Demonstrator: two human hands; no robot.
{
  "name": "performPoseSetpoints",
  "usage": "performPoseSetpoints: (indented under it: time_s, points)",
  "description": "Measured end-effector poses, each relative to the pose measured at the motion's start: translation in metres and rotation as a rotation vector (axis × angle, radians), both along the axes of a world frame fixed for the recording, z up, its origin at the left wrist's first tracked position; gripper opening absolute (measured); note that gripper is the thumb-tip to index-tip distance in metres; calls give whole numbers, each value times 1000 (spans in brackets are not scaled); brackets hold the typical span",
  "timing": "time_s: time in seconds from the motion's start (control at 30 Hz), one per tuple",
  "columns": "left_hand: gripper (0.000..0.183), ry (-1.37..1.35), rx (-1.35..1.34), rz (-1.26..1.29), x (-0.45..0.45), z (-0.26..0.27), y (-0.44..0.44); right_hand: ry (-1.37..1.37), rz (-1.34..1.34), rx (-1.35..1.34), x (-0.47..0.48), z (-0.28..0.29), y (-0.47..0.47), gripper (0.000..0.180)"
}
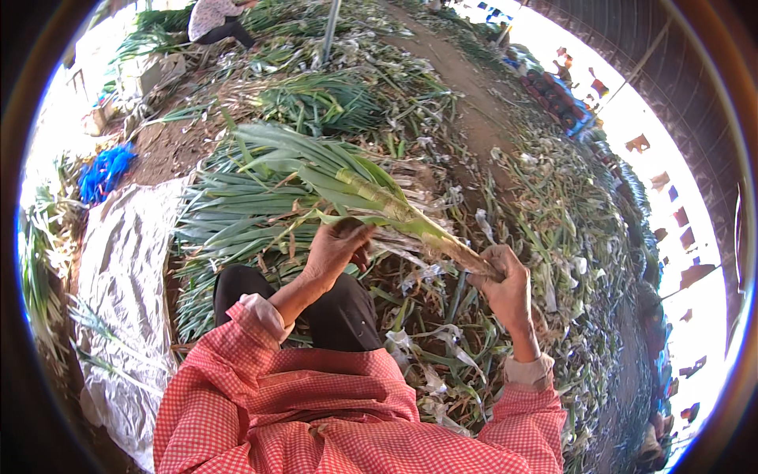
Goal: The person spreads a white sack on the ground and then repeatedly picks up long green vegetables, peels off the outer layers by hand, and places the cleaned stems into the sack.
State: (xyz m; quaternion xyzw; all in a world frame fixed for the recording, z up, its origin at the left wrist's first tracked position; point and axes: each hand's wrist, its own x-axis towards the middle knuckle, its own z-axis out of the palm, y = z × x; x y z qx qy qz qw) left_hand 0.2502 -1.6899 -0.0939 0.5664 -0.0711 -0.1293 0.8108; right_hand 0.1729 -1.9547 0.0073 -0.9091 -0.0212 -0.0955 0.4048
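My right hand (pixel 506 278) grips the root end of a thick green onion stalk (pixel 388 204), which slants up and left across the view. Its broad green leaves fan out at the far end. My left hand (pixel 343 243) pinches an outer leaf (pixel 402 225) that stands partly away from the stalk. A pile of green onions (pixel 237 204) lies just beneath, in front of my knees, leaves to the left and pale ends to the right.
Peeled leaves and skins (pixel 551 237) litter the ground at right. A wrinkled white sheet (pixel 130 260) spreads at left, near blue netting-like material (pixel 106 172). Another onion heap (pixel 323 103) lies ahead, by a metal post (pixel 330 29). Another person (pixel 216 21) crouches at upper left.
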Motion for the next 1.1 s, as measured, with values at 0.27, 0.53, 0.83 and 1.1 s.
performPoseSetpoints:
  time_s: [0.27, 0.53, 0.83, 1.1]
  points:
    - [24, -533, 253, -380, -41, 2, -80, -102, -118, 212, -39, -30, -6, 34]
    - [38, 292, -763, -242, 30, 2, -10, -111, -90, 63, -64, -47, -12, 37]
    - [33, 163, -803, -287, 28, -18, -32, 371, 194, 330, 58, -88, 53, 29]
    - [39, 100, -805, -240, 40, 6, -3, 570, -302, -856, 17, -165, -47, 36]
